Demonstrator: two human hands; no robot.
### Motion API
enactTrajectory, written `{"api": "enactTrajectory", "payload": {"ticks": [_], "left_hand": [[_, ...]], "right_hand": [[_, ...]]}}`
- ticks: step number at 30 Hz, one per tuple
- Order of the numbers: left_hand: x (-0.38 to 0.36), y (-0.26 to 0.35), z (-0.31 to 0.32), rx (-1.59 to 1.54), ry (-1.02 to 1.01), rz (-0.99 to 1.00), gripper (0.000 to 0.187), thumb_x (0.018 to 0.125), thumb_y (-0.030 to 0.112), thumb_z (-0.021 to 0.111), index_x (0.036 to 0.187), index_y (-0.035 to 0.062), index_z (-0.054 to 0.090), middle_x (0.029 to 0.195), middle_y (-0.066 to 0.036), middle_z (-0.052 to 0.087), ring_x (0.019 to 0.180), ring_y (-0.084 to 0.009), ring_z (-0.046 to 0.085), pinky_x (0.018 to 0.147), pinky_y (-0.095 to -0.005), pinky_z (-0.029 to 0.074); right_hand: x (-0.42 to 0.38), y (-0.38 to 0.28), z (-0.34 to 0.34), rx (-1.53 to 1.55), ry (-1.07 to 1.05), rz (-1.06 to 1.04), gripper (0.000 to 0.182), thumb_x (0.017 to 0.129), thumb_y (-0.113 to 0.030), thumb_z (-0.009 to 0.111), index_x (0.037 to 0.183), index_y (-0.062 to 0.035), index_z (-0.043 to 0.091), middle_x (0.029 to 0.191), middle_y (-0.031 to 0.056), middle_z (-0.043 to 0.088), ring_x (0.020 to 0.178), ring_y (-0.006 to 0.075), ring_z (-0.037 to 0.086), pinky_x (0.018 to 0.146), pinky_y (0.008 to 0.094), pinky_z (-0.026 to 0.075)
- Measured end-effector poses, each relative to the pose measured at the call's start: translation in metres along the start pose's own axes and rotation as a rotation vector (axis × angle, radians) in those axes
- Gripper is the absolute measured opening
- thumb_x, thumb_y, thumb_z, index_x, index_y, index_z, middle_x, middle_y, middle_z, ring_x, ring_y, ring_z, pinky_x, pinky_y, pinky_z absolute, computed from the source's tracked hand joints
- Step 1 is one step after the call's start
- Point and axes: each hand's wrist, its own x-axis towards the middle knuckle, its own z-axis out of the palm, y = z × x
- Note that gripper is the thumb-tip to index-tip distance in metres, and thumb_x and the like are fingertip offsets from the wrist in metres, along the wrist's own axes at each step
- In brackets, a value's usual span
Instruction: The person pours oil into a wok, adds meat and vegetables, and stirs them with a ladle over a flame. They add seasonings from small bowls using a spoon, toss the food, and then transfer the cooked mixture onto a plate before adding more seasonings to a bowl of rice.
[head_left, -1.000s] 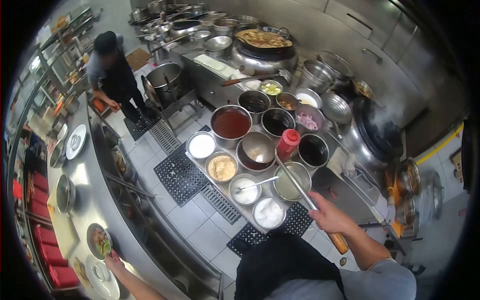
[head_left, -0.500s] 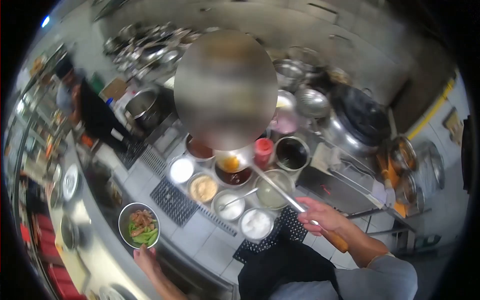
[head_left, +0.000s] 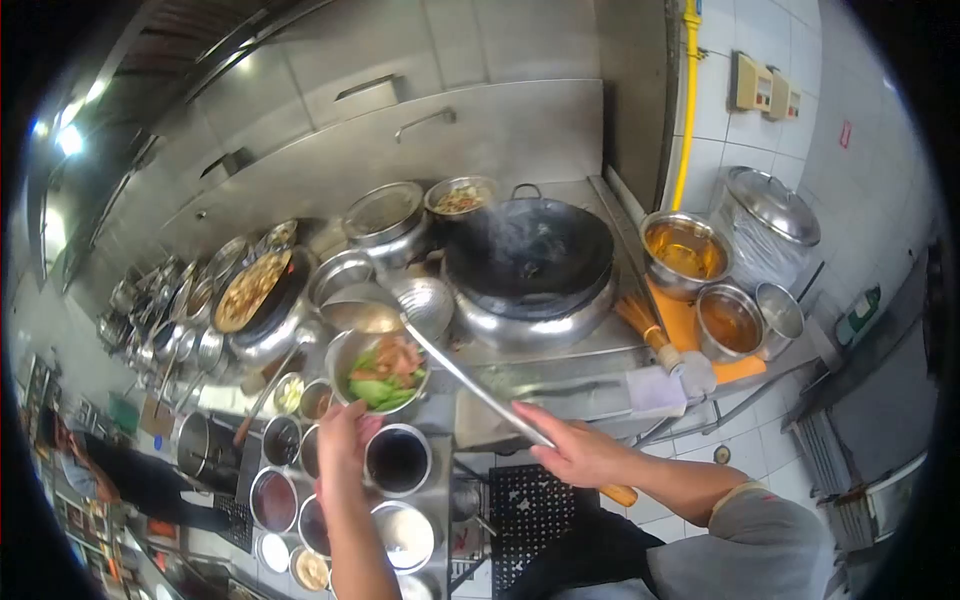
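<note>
the left hand (head_left: 345, 440) grips a food bowl (head_left: 346, 355) by its near rim, seemingly to keep clear of the greens (head_left: 380, 393); the right hand (head_left: 570, 450) wraps its grip round a ladle (head_left: 470, 378), probably for long reach, its scoop (head_left: 365, 316) near the bowl's far rim, left of a steaming wok (head_left: 530, 255)

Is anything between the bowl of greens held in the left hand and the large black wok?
Yes, in this view: the ladle, gripped by the right hand, slants between the bowl and the wok, with a metal strainer behind it. How near they are in depth is unclear.
</note>
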Motion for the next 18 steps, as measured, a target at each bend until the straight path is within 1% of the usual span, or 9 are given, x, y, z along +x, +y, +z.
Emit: {"api": "enactTrajectory", "payload": {"ticks": [1, 3, 5, 7, 8, 10, 11, 13, 18], "left_hand": [[0.019, -0.004, 0.034, -0.002, -0.05, -0.015, 0.013, 0.082, 0.004, 0.056, 0.09, -0.005, 0.051, 0.078, -0.014, 0.061, 0.061, -0.0211, 0.064, 0.054, -0.0257, 0.056], [0.048, -0.01, 0.097, 0.017, -0.167, -0.027, 0.013, 0.083, 0.004, 0.057, 0.091, -0.0049, 0.052, 0.078, -0.013, 0.061, 0.063, -0.0216, 0.064, 0.056, -0.0264, 0.056], [0.093, -0.024, 0.147, 0.172, -0.217, 0.058, 0.014, 0.083, 0.005, 0.057, 0.09, -0.006, 0.052, 0.076, -0.013, 0.061, 0.066, -0.0207, 0.065, 0.057, -0.027, 0.056], [0.111, -0.021, 0.205, 0.654, -0.17, 0.253, 0.014, 0.082, 0.005, 0.056, 0.09, -0.0059, 0.053, 0.079, -0.016, 0.063, 0.072, -0.0259, 0.066, 0.062, -0.0331, 0.057], [0.125, -0.026, 0.224, 0.655, -0.175, 0.252, 0.014, 0.082, 0.005, 0.056, 0.09, -0.0059, 0.053, 0.079, -0.016, 0.063, 0.072, -0.0259, 0.066, 0.062, -0.0331, 0.057], [0.153, -0.05, 0.256, 1.326, -0.016, 0.909, 0.018, 0.082, 0.006, 0.052, 0.095, -0.0061, 0.054, 0.096, -0.022, 0.064, 0.081, -0.0323, 0.066, 0.069, -0.0389, 0.055], [0.164, -0.063, 0.269, 1.327, -0.039, 0.909, 0.018, 0.082, 0.006, 0.052, 0.095, -0.0061, 0.054, 0.096, -0.022, 0.064, 0.081, -0.0323, 0.066, 0.069, -0.0389, 0.055], [0.184, -0.08, 0.289, 1.246, 0.142, 1.169, 0.024, 0.083, 0.008, 0.047, 0.103, -0.0033, 0.055, 0.114, -0.022, 0.058, 0.089, -0.0367, 0.062, 0.074, -0.0421, 0.053], [0.208, -0.083, 0.32, 1.367, 0.111, 1.055, 0.033, 0.087, 0.011, 0.047, 0.118, -0.0006, 0.05, 0.128, -0.018, 0.05, 0.08, -0.0331, 0.066, 0.065, -0.0403, 0.055]], "right_hand": [[-0.001, 0.018, -0.02, 0.012, 0.005, 0.004, 0.059, 0.091, -0.014, 0.049, 0.142, -0.0105, 0.021, 0.097, 0.0163, 0.062, 0.084, 0.0284, 0.06, 0.083, 0.0375, 0.047], [-0.01, 0.058, -0.053, 0.399, 0.092, 0.005, 0.058, 0.091, -0.011, 0.049, 0.142, -0.0144, 0.022, 0.082, 0.0123, 0.06, 0.068, 0.022, 0.059, 0.066, 0.0343, 0.05], [-0.031, 0.09, -0.091, 0.725, 0.095, 0.202, 0.059, 0.089, -0.006, 0.049, 0.141, -0.0168, 0.024, 0.072, 0.0073, 0.053, 0.052, 0.0147, 0.051, 0.047, 0.0298, 0.045], [-0.058, 0.111, -0.118, 0.971, 0.256, 0.19, 0.058, 0.089, -0.006, 0.049, 0.14, -0.0151, 0.025, 0.067, 0.0028, 0.046, 0.04, 0.0076, 0.039, 0.035, 0.0214, 0.035], [-0.071, 0.114, -0.129, 1.042, 0.369, 0.246, 0.058, 0.088, -0.006, 0.051, 0.14, -0.0147, 0.027, 0.065, 0.0025, 0.045, 0.039, 0.0075, 0.038, 0.033, 0.0215, 0.034], [-0.103, 0.12, -0.147, 1.11, 0.503, 0.316, 0.058, 0.086, -0.006, 0.052, 0.139, -0.0144, 0.029, 0.064, 0.0023, 0.044, 0.037, 0.0074, 0.036, 0.032, 0.0216, 0.032], [-0.12, 0.125, -0.155, 1.193, 0.59, 0.312, 0.06, 0.085, -0.006, 0.053, 0.139, -0.0159, 0.029, 0.064, 0.0021, 0.045, 0.037, 0.0078, 0.037, 0.032, 0.0213, 0.031], [-0.154, 0.13, -0.162, 1.283, 0.707, 0.318, 0.062, 0.083, -0.006, 0.053, 0.139, -0.0174, 0.03, 0.064, 0.002, 0.046, 0.038, 0.0082, 0.038, 0.033, 0.021, 0.03], [-0.237, 0.14, -0.161, 1.179, 1.133, 0.204, 0.053, 0.083, -0.009, 0.053, 0.133, -0.0124, 0.037, 0.064, 0.0006, 0.041, 0.032, 0.004, 0.03, 0.024, 0.0193, 0.023]]}}
